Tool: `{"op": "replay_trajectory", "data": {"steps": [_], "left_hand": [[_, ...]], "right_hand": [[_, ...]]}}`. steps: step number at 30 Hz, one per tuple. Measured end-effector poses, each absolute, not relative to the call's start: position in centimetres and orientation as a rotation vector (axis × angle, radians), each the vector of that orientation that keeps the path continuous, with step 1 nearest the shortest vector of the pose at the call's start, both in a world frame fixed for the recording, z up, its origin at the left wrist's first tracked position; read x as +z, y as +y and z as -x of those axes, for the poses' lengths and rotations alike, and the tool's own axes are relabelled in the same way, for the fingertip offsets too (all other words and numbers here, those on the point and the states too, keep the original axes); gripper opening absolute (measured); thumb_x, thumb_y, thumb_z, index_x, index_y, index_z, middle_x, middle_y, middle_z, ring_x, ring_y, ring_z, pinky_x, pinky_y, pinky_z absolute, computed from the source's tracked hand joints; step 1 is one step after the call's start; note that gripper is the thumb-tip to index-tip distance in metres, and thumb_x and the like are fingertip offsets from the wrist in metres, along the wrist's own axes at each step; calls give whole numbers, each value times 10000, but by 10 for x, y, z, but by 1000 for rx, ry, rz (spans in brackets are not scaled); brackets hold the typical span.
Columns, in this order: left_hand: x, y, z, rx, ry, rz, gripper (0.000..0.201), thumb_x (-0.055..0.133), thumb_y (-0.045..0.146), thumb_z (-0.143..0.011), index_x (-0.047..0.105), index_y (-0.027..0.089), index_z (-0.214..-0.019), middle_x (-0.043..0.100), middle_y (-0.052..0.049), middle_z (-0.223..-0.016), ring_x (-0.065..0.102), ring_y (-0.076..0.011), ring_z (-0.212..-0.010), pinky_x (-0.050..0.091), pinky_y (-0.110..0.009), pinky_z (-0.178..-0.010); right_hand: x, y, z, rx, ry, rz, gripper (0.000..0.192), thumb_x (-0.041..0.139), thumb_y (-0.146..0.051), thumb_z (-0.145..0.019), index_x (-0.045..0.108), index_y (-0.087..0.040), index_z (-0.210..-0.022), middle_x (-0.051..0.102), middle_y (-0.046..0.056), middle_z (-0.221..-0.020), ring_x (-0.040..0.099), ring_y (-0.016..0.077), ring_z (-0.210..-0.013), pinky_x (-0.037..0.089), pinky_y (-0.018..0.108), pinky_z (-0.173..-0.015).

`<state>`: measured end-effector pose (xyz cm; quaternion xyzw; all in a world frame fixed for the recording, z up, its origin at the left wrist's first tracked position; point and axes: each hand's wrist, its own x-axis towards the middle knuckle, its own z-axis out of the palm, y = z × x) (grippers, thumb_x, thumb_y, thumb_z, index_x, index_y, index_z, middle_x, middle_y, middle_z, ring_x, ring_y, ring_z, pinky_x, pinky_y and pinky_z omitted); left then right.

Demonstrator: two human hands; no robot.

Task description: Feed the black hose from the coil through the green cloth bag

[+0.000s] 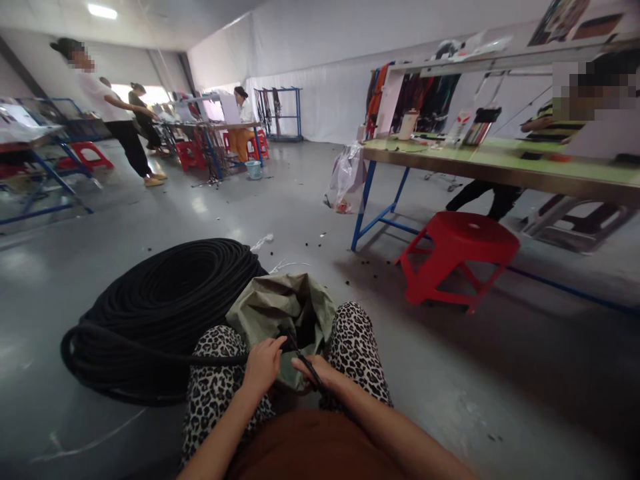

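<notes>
My left hand (263, 365) is closed around a thick black rope (220, 361). The rope runs across my left knee from a large coil (120, 313) on the floor to the left. Black scissors (313, 375) are gripped in my right hand (324, 377), their blades pointing up toward the rope's end. Both hands are over the mouth of an olive-green bag (260, 297) that stands open between my knees. Whether the blades touch the rope I cannot tell, and the bag's inside is mostly dark.
A red stool (460, 250) stands at the right before a green-topped worktable (450, 158), where a person (565, 123) sits. Small black pieces (367, 270) lie scattered on the grey floor. A clear plastic bag (347, 173) hangs by the table's corner. More people (113, 100) are at tables farther left.
</notes>
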<state>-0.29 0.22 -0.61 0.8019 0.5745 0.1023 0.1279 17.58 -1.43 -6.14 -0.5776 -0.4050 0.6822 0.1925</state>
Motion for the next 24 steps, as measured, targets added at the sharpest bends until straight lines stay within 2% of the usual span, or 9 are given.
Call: {"op": "replay_trajectory", "data": {"steps": [7,16,24], "left_hand": [[-6,2,3,278,1678,-2341,427,398,143,-911,613,222,-1271,704,-79,-1106,639,-203,-1073,484,-351,-952],[3,0,-4,28,1697,-2355,444,379,151,-926,590,251,-1304,694,-71,-1105,640,-206,-1032,461,-343,-904],[4,4,-7,-7,1673,-2351,443,366,158,-938,585,260,-1309,685,-67,-1112,628,-200,-1045,446,-335,-916]], "right_hand": [[-65,-13,-176,1928,-1160,1619,418,642,-543,-854,555,-145,-756,494,-42,-536,496,93,-429,452,209,-457],[-65,-13,-172,1935,-1076,1651,425,596,-514,-890,491,-163,-674,449,-49,-485,453,83,-392,405,193,-428],[-85,-12,-169,1875,-1010,1698,412,624,-524,-868,550,-151,-706,483,-34,-476,456,94,-354,377,193,-373]]}}
